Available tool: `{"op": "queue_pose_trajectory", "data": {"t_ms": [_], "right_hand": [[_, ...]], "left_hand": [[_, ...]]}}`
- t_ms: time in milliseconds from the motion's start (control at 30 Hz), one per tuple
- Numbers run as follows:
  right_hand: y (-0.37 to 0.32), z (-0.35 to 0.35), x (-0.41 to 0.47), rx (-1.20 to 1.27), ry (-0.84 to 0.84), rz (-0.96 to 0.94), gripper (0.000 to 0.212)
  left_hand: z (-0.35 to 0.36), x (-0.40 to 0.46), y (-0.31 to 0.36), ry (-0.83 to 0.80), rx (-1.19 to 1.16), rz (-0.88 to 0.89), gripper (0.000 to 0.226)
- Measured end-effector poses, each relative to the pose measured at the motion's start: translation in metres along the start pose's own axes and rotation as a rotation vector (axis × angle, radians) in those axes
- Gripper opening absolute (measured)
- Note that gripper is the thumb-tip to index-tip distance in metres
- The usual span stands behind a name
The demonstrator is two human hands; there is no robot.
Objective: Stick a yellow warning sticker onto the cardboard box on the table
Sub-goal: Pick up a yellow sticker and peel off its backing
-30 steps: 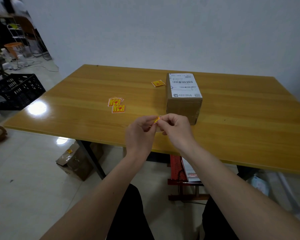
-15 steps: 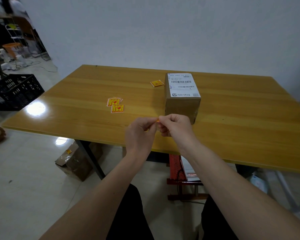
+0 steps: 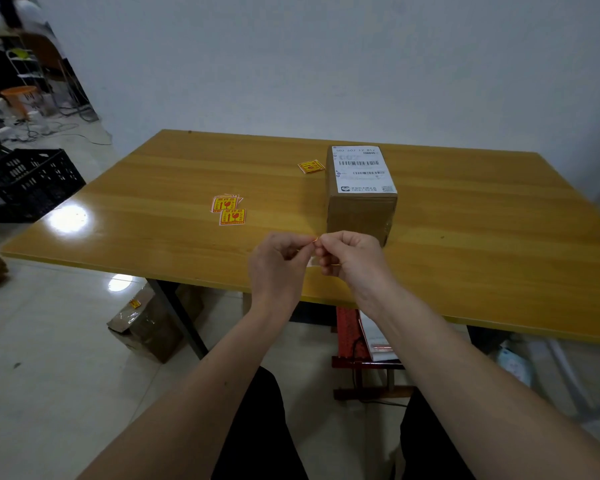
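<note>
A brown cardboard box [image 3: 360, 213] with a white shipping label on top stands on the wooden table [image 3: 482, 216]. Just in front of it, my left hand [image 3: 278, 261] and my right hand [image 3: 350, 258] meet fingertip to fingertip and pinch a yellow warning sticker [image 3: 315, 240]. Only a thin yellow edge of it shows between the fingers. Both hands hover over the table's near edge, apart from the box.
A small pile of yellow stickers [image 3: 227, 208] lies left of the box, and a single one [image 3: 311, 166] lies by its far left corner. A black crate [image 3: 25, 183] sits on the floor at left. Another cardboard box [image 3: 146, 323] lies under the table.
The sticker between my fingers shows less yellow than a second ago, now edge-on. Both hands have stayed in nearly the same place in front of the box.
</note>
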State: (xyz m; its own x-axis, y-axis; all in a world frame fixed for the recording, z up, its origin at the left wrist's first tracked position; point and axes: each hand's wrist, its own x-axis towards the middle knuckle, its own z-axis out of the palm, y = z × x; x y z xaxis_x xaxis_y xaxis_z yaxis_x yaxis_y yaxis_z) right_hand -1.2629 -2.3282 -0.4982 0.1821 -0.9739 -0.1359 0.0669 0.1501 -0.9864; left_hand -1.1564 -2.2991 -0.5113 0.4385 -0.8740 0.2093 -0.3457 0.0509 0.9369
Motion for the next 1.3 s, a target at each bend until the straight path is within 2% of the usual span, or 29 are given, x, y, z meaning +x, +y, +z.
{"op": "queue_pose_trajectory", "data": {"t_ms": [367, 933, 1200, 1300], "right_hand": [[0.0063, -0.0012, 0.003, 0.065, -0.004, 0.027, 0.015], [0.0073, -0.0014, 0.0042, 0.079, -0.023, 0.033, 0.012], [0.0052, 0.0005, 0.0012, 0.031, 0.003, -0.021, 0.009], [0.0043, 0.0014, -0.0008, -0.013, 0.013, -0.079, 0.008]], "left_hand": [[-0.0019, -0.0018, 0.002, -0.004, 0.01, 0.02, 0.021], [-0.0013, -0.0018, 0.0029, -0.017, -0.027, -0.021, 0.01], [-0.0031, -0.0048, 0.0071, -0.024, 0.009, 0.018, 0.031], [-0.0024, -0.0048, 0.0071, -0.024, 0.005, 0.013, 0.028]]}}
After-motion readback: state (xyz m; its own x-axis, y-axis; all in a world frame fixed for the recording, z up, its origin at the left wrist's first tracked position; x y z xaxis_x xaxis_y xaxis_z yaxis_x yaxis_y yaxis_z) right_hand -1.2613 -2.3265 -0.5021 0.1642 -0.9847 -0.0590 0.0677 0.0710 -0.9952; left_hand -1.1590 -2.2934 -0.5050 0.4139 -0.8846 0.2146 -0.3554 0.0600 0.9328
